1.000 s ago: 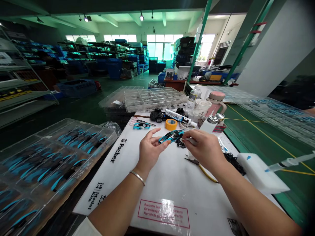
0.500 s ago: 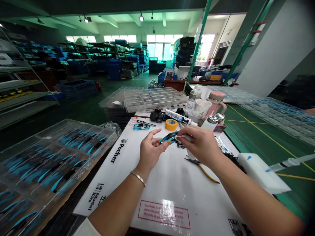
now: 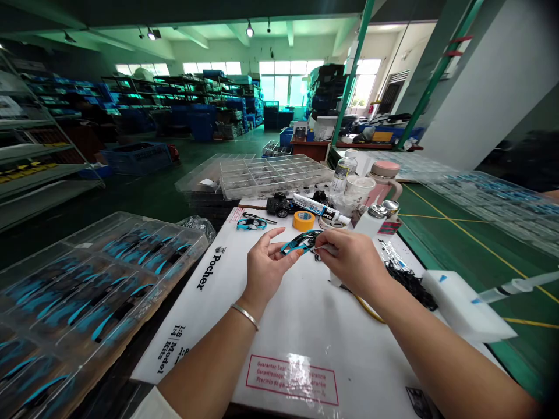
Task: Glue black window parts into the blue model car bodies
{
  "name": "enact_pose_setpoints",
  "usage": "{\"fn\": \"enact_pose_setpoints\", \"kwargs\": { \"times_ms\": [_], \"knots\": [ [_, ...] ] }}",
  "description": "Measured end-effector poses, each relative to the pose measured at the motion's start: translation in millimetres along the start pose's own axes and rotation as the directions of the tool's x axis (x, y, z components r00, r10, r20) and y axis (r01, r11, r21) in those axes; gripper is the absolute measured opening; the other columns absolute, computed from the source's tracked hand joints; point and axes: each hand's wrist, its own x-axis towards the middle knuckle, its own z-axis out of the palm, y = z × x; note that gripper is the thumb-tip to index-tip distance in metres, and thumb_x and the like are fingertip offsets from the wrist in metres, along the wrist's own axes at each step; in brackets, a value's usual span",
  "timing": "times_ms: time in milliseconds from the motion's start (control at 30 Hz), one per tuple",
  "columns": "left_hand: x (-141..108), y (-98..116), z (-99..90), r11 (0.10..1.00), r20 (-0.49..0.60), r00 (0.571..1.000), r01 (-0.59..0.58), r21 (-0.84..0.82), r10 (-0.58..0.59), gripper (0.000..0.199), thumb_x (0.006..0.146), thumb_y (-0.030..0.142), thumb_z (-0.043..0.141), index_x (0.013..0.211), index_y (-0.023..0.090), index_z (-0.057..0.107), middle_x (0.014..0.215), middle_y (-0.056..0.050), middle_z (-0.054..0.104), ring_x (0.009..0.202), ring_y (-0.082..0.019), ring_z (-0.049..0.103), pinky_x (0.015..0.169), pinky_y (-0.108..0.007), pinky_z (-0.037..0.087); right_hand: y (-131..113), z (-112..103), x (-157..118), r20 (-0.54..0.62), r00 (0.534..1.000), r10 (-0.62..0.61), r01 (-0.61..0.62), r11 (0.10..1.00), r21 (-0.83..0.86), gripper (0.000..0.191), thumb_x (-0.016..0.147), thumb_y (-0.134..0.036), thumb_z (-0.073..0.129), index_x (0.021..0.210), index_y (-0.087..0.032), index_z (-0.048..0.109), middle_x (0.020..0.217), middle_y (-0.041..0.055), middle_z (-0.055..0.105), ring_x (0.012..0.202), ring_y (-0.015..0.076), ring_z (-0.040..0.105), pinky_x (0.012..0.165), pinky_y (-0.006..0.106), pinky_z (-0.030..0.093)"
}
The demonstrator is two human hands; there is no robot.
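My left hand (image 3: pixel 267 265) is closed on a small blue and black model car body shell (image 3: pixel 296 243), fingers and thumb at its near end. My right hand (image 3: pixel 349 256) is at the other end of the shell, its fingers pinched around a thin whitish piece (image 3: pixel 326 249); its kind is mostly hidden by the fingers. Under my right forearm lie pliers, with only a yellow handle (image 3: pixel 370 309) clearly visible. Farther back on the white board (image 3: pixel 209 326), a second blue shell (image 3: pixel 251 224) rests beside a dark pen-like tool (image 3: pixel 261 217).
Behind my hands are yellow tape (image 3: pixel 304 220), a glue tube (image 3: pixel 321 209) and a black model chassis (image 3: pixel 279 205). To the right stand a metal-topped bottle (image 3: pixel 371 220), a pink jug (image 3: pixel 384 180), and a white foam block (image 3: pixel 469 305) with a syringe (image 3: pixel 515 288). A divided tray (image 3: pixel 100 279) of blue shells lies left.
My right hand has shifted slightly down and now covers the pliers' jaws. The shell has tilted a little in my left hand, which has barely moved.
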Motion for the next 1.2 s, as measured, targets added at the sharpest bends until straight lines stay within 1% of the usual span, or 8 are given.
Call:
{"fn": "enact_pose_setpoints", "kwargs": {
  "times_ms": [167, 267, 400, 500, 667, 800, 1000, 1200],
  "knots": [
    [-0.2, -0.7, 0.0, 1.0, 0.002, 1.0, -0.003, -0.031, 0.004, 0.072, 0.065, 0.035, 0.085, 0.126, 0.014, 0.054, 0.086, -0.006, 0.072, 0.061, -0.01, 0.058, 0.061, -0.022, 0.051, -2.3, -10.5, 1.6, -0.056, 0.998, 0.023, -0.017, 0.994, 0.104, 0.007, 0.077, -0.014, 0.063, 0.076, -0.021, 0.066, 0.069, -0.002, 0.064, 0.06, 0.0136, 0.054, 0.057, 0.025, 0.034],
    [-0.3, -1.3, 0.3, 0.999, 0.008, 1.0, -0.001, -0.036, 0.001, 0.073, 0.065, 0.034, 0.085, 0.127, 0.014, 0.054, 0.086, -0.006, 0.072, 0.062, -0.01, 0.058, 0.061, -0.022, 0.051, -6.2, -9.5, 3.1, -0.079, 0.997, 0.001, 0.01, 0.99, 0.139, 0.006, 0.078, -0.015, 0.062, 0.076, -0.02, 0.066, 0.071, -0.0013, 0.065, 0.062, 0.0135, 0.055, 0.058, 0.025, 0.035],
    [-1.1, -0.9, 0.5, 1.0, 0.015, 1.0, 0.008, -0.018, -0.007, 0.072, 0.066, 0.033, 0.085, 0.127, 0.014, 0.053, 0.086, -0.006, 0.072, 0.061, -0.009, 0.058, 0.061, -0.021, 0.051, -7.7, 1.2, 2.4, -0.062, 0.997, -0.043, 0.05, 0.993, 0.106, 0.008, 0.082, -0.015, 0.06, 0.079, -0.02, 0.065, 0.075, 0.0004, 0.065, 0.067, 0.0148, 0.056, 0.059, 0.025, 0.035],
    [-0.6, -0.7, 0.2, 1.0, 0.012, 1.0, 0.008, -0.009, -0.008, 0.072, 0.066, 0.033, 0.085, 0.127, 0.013, 0.054, 0.086, -0.006, 0.073, 0.062, -0.01, 0.059, 0.062, -0.021, 0.052, -6.6, 5.7, 1.1, -0.055, 0.997, -0.045, 0.048, 0.997, 0.052, 0.008, 0.083, -0.013, 0.06, 0.081, -0.02, 0.065, 0.077, 0.0001, 0.064, 0.069, 0.0149, 0.056, 0.06, 0.025, 0.036],
    [1.4, -1.3, -0.3, 1.0, 0.011, 1.0, 0.007, -0.002, -0.007, 0.073, 0.066, 0.036, 0.085, 0.128, 0.014, 0.053, 0.087, -0.007, 0.073, 0.063, -0.01, 0.059, 0.06, -0.022, 0.051, -6.2, 0.7, 1.4, -0.045, 0.999, -0.005, 0.004, 0.999, -0.033, 0.009, 0.081, -0.012, 0.062, 0.079, -0.02, 0.065, 0.076, -0.0004, 0.064, 0.068, 0.0148, 0.057, 0.058, 0.025, 0.034],
    [0.5, -0.8, -0.4, 1.0, 0.012, 1.0, 0.018, -0.017, -0.018, 0.073, 0.065, 0.036, 0.085, 0.127, 0.013, 0.053, 0.085, -0.006, 0.073, 0.062, -0.01, 0.059, 0.059, -0.022, 0.051, -7.0, -3.6, 2.4, -0.077, 0.997, -0.005, 0.005, 1.0, 0.002, 0.008, 0.081, -0.013, 0.062, 0.079, -0.02, 0.066, 0.076, -0.0009, 0.065, 0.065, 0.0139, 0.056, 0.056, 0.025, 0.034],
    [-0.2, -2.0, 0.4, 1.0, 0.01, 1.0, 0.022, -0.022, -0.021, 0.071, 0.064, 0.034, 0.085, 0.126, 0.014, 0.055, 0.082, -0.004, 0.072, 0.06, -0.01, 0.059, 0.059, -0.022, 0.051, -7.4, 2.9, 1.4, -0.06, 0.997, -0.055, 0.057, 0.998, 0.031, 0.007, 0.083, -0.015, 0.061, 0.081, -0.02, 0.065, 0.077, 0.0003, 0.065, 0.068, 0.0148, 0.057, 0.059, 0.025, 0.035],
    [2.1, -2.6, 0.0, 1.0, 0.006, 1.0, 0.022, -0.011, -0.022, 0.073, 0.064, 0.035, 0.086, 0.126, 0.014, 0.055, 0.082, -0.004, 0.072, 0.061, -0.011, 0.061, 0.06, -0.023, 0.052, -6.7, 4.9, 0.2, -0.034, 0.998, -0.046, 0.043, 0.997, -0.067, 0.006, 0.084, -0.016, 0.062, 0.082, -0.021, 0.065, 0.078, -0.0005, 0.066, 0.068, 0.0148, 0.058, 0.059, 0.026, 0.034]
  ]
}}
